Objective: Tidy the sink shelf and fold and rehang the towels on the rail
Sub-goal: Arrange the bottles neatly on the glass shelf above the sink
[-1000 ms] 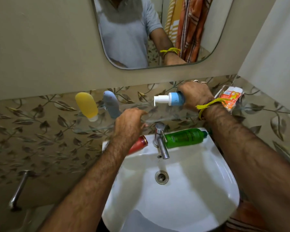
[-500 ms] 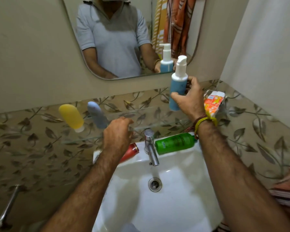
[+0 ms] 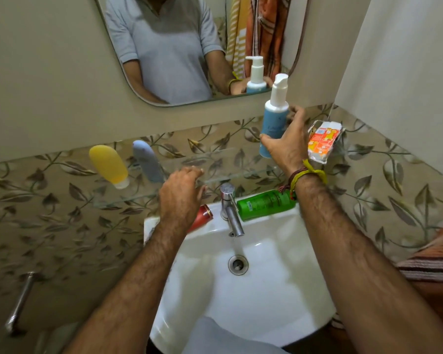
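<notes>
A: The glass shelf (image 3: 215, 159) over the sink (image 3: 266, 290) is what gets tidied first. Where is the pump bottle (image 3: 274, 118) now?

B: It is upright, long axis vertical, pump head on top, at the right end of the shelf. The right hand (image 3: 289, 141) has it: the thumb crosses its lower front and the fingers (image 3: 296, 112) curl round behind. I cannot tell whether its base is on the glass yet.

A: And the other hand?

B: The left hand (image 3: 180, 192) hovers at the shelf's front edge near the middle, fingers loosely spread, holding nothing. The grey tube (image 3: 147, 160) lies just to its left, leaning, with the yellow bottle (image 3: 109, 166) farther left, also tilted.

A: So which hand takes those?

B: The left, I judge; it is far nearer. The green bottle (image 3: 265, 204) and red bottle (image 3: 201, 217) lie on their sides on the sink's back rim, either side of the tap (image 3: 230, 208). Towels are untouched.
</notes>
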